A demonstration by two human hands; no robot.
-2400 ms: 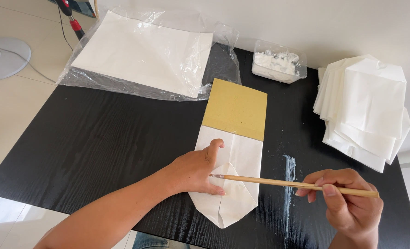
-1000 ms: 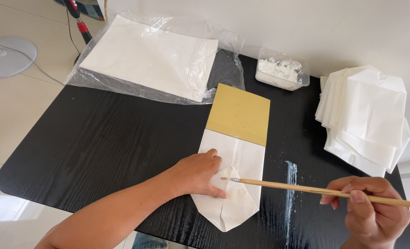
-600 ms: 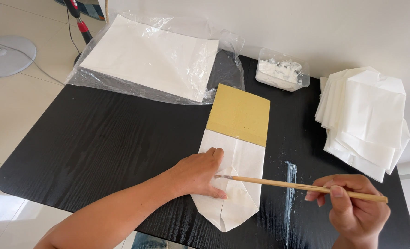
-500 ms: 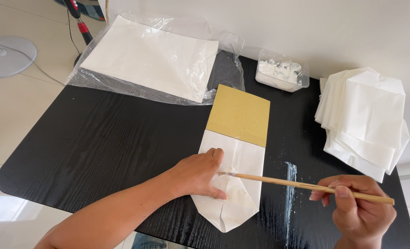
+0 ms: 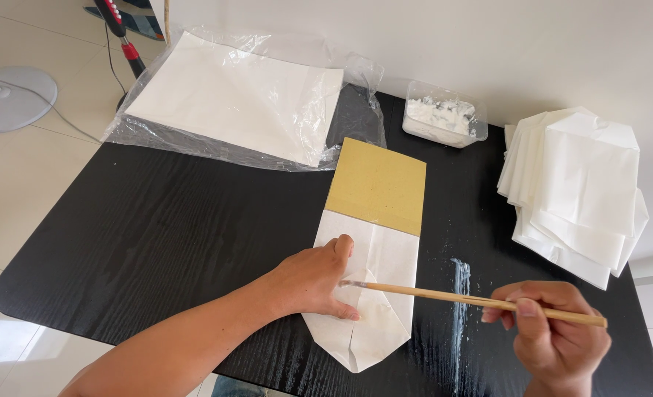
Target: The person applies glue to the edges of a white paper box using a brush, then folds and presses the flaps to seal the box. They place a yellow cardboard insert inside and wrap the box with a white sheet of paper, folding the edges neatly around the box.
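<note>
Back toward the folded paper (image 5: 374,294) comes the brush (image 5: 473,299), its tip now just beside the left thumb after sitting a little further right a second ago; the left hand has not shifted. Largest first: the black table (image 5: 157,235) carries everything, with a plastic-wrapped stack of white sheets (image 5: 238,99) at the far left and a fanned pile of finished folds (image 5: 576,191) at the far right, both well apart from the work so the middle stays free. Between them lies the folded paper, its tan card (image 5: 378,184) poking out the far end and its point toward the person. A tub of white paste (image 5: 444,121) stands beyond, within the brush's reach — a white smear (image 5: 458,294) marks the table just beside the paper. The left hand (image 5: 311,279) presses flat, fingers together, pinning the flap so it cannot lift. The right hand (image 5: 554,338) has fingers closed around the brush's handle — pencil-like, for a fine stroke.
</note>
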